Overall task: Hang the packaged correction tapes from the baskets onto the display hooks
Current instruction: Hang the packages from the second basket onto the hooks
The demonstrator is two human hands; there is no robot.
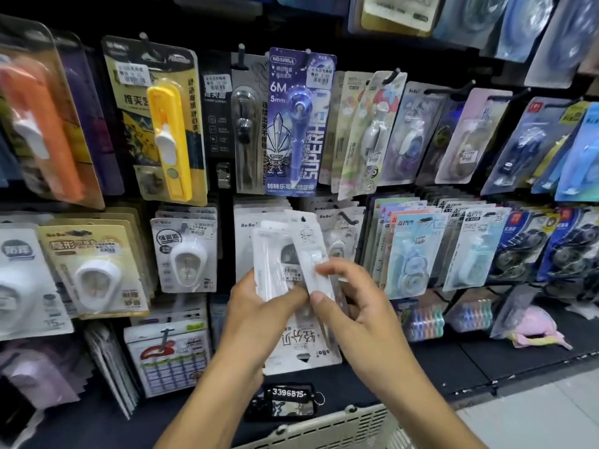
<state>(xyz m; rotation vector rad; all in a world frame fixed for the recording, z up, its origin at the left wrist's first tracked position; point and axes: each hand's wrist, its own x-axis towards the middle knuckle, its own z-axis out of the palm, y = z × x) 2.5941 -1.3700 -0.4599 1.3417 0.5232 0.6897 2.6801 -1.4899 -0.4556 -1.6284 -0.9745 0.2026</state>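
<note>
At the centre of the frame the left hand [259,306] holds a fanned stack of white packaged correction tapes [275,264], its grip closed around their lower edges, while the right hand [353,306] pinches the front pack [311,254] between thumb and fingertips, apparently peeling it off the stack. The likeliest slip, I judge, is the glossy packs sliding against each other, so that pulling one drags a neighbour loose and drops it toward the cream basket [324,426] at the bottom edge or onto the dark shelf. The BoBo hook [348,218] just above and right of the hands looks the nearest candidate, though which one is meant cannot be told. Room is tight: the blue SUPERHERO card [299,124] hangs directly above, and packed rows crowd both sides, so a careless lift could knock hanging cards askew.
</note>
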